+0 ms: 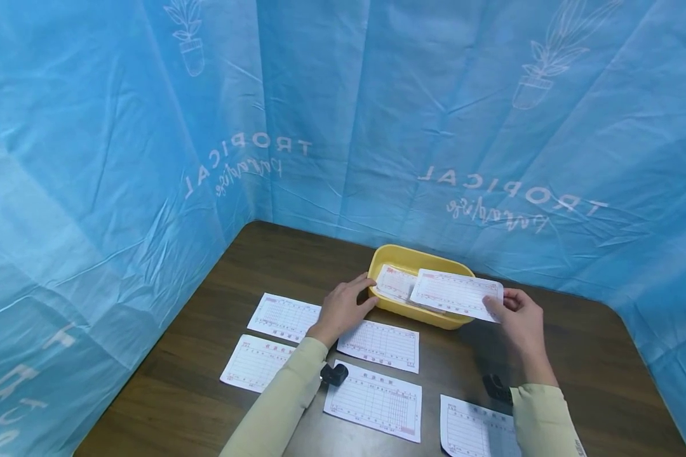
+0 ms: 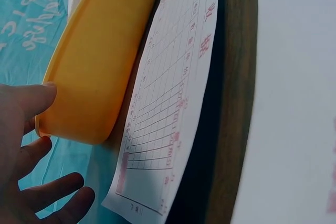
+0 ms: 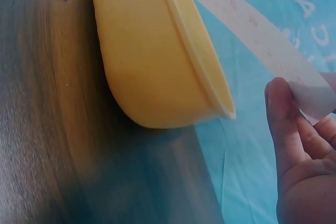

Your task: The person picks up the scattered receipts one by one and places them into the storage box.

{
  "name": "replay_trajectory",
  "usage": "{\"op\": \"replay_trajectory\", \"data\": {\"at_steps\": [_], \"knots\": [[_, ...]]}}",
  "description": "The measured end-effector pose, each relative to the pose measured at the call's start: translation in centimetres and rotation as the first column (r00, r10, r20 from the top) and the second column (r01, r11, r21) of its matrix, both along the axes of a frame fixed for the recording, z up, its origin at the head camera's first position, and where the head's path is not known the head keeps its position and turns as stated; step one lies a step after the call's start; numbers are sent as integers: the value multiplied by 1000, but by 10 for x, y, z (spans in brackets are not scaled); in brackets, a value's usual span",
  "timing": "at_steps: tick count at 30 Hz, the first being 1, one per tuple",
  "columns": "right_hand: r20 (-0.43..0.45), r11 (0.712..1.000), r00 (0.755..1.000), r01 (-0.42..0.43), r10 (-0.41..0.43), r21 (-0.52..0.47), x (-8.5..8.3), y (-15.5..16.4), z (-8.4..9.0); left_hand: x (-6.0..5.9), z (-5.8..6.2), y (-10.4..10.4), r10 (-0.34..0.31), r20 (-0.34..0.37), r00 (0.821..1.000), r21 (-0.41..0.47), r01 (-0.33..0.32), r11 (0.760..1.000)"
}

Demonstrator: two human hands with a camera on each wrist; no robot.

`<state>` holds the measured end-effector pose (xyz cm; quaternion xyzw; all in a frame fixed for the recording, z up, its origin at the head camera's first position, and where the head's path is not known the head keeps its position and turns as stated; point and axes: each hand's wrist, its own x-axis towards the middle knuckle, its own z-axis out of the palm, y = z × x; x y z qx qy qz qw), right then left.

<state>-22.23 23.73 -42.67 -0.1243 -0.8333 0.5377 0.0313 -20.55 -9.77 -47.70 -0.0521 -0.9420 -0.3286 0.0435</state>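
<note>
A yellow tray (image 1: 390, 256) stands at the back of the dark wooden table (image 1: 594, 355) with more printed slips (image 1: 394, 282) inside. My right hand (image 1: 517, 317) pinches a printed paper slip (image 1: 454, 293) by its right end and holds it above the tray's right half. In the right wrist view the thumb (image 3: 281, 114) presses on that slip (image 3: 252, 24), beside the tray (image 3: 152, 61). My left hand (image 1: 343, 304) holds the tray's left rim, thumb on the edge. The left wrist view shows those fingers (image 2: 31, 103) against the tray wall (image 2: 94, 61).
Several printed slips lie flat on the table in front of the tray: two at the left (image 1: 284, 316), (image 1: 254, 362), two in the middle (image 1: 380, 344), (image 1: 374, 400), one at the front right (image 1: 474, 431). Blue printed sheeting (image 1: 148, 127) walls the table's back and left.
</note>
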Motion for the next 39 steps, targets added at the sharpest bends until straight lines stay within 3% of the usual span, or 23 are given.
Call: {"op": "replay_trajectory", "data": {"at_steps": [14,26,32,39], "knots": [[-27,999,998,-48,48,-14,-12,-20,-2,1,4,-1,-4,16,1000,16,4,1000],[-5,995,997,-79,79,54,-21,-40,-7,0,-2,0,-1,14,1000,16,1,1000],[39,994,996,-81,78,71,-27,-46,-13,0,-3,0,-9,-22,1000,6,9,1000],[-2,984,992,-128,129,128,-32,-54,-20,-1,-3,-1,-10,-26,1000,13,10,1000]]}}
